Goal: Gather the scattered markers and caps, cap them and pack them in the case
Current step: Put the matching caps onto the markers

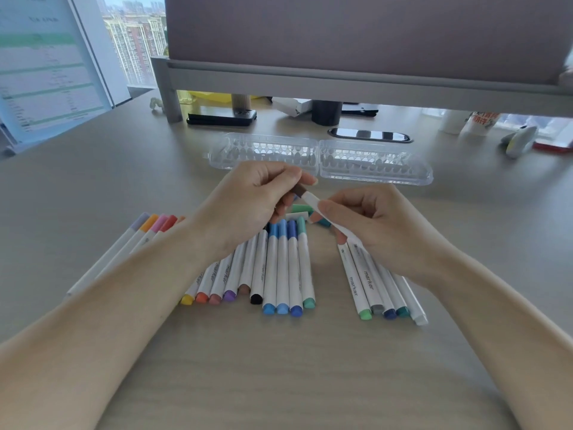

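Note:
My left hand [257, 197] pinches a brown cap [300, 190] onto the tip of a white marker [313, 201]. The marker's barrel is gripped by my right hand [378, 225]. Both hands hover above the desk, just in front of the clear plastic case [322, 156], which lies open and flat. Below my left hand a row of several capped markers [279, 268] lies side by side. Several uncapped markers [378, 287] lie under my right wrist. A third group of capped markers [145, 231] fans out at the left. Loose green and white caps [299, 212] rest between my hands.
A monitor riser [341, 79] spans the back of the desk [279, 367], with a black phone [221, 116] and a dark cup [326, 112] beneath it. A laptop screen [46, 66] stands at the left. A paper cup [479, 123] is at the far right.

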Available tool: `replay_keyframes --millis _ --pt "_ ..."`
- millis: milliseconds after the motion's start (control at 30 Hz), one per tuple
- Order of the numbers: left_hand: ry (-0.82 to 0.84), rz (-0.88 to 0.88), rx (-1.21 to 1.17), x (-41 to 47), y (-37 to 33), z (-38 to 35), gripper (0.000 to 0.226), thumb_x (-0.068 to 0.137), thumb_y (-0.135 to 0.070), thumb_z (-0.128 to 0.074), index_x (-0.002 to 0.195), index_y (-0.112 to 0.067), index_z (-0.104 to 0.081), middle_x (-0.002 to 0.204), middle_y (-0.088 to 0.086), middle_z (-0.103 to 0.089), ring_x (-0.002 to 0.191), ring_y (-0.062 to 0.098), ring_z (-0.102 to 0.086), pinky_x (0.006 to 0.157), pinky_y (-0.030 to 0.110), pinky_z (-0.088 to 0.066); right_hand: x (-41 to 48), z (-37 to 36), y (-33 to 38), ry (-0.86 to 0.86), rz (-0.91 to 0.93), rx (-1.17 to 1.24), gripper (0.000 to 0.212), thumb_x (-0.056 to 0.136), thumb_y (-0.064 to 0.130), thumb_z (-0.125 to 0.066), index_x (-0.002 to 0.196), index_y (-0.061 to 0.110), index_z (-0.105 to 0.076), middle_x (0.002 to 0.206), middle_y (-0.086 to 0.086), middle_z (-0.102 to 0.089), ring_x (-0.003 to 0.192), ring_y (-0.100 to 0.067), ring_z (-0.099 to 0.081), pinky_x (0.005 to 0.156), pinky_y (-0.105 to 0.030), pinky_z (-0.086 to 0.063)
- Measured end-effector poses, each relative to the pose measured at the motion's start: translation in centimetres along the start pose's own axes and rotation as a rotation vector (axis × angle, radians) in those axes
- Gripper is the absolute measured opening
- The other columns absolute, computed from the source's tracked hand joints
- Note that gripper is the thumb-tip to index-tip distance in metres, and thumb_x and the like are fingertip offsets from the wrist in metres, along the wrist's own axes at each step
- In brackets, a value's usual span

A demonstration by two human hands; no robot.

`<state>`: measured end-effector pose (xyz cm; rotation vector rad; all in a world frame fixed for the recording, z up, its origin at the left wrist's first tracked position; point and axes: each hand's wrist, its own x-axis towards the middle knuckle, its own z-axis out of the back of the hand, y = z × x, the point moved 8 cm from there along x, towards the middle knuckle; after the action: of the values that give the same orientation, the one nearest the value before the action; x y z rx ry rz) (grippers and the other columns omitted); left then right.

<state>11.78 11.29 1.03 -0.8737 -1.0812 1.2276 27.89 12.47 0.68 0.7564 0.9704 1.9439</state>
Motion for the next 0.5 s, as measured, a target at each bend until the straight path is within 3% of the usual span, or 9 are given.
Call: replay_keyframes --millis 100,267,433,500 --pt "0.007 -0.043 0.017 -0.16 -0.47 -0.21 0.031 0.109 -0.022 -0.044 0.117 -0.021 -0.075 0.082 0.005 -0.063 0.068 0.008 -0.054 0.063 0.019 -0.05 -0.02 0.0 0.12 0.008 -0.001 -0.021 0.034 0.103 0.041 -0.054 0.086 0.023 -0.077 0.06 0.009 -0.056 0.059 -0.021 -0.039 0.061 -0.035 -0.037" --pt "-0.001 -0.072 0.028 -0.39 -0.62 -0.51 0.03 0.109 -0.02 -0.044 0.127 -0.02 -0.069 0.077 0.004 -0.057 0.068 0.01 -0.053 0.066 0.021 -0.051 -0.02 -0.1 0.12 0.0 -0.006 -0.046 0.036 0.105 0.04 -0.052 0.084 0.02 -0.074 0.062 0.004 -0.054 0.06 -0.022 -0.04 0.062 -0.039 -0.037" --pt "0.016 -0.062 0.003 -0.31 -0.36 -0.77 0.032 0.11 -0.019 -0.044 0.131 -0.019 -0.067 0.074 0.0 -0.055 0.067 0.008 -0.05 0.065 0.021 -0.049 -0.11 -0.08 0.16 -0.018 -0.005 -0.065 0.039 0.103 0.042 -0.053 0.082 0.015 -0.072 0.069 -0.019 -0.056 0.058 -0.025 -0.038 0.061 -0.039 -0.035" --pt "0.017 -0.07 0.0 -0.31 -0.35 -0.77 0.032 0.109 -0.019 -0.044 0.131 -0.019 -0.067 0.073 0.0 -0.055 0.066 0.008 -0.05 0.063 0.021 -0.049 -0.21 -0.16 0.32 -0.025 -0.008 -0.06 0.039 0.103 0.043 -0.053 0.084 0.016 -0.072 0.071 -0.021 -0.057 0.058 -0.028 -0.039 0.06 -0.038 -0.036"
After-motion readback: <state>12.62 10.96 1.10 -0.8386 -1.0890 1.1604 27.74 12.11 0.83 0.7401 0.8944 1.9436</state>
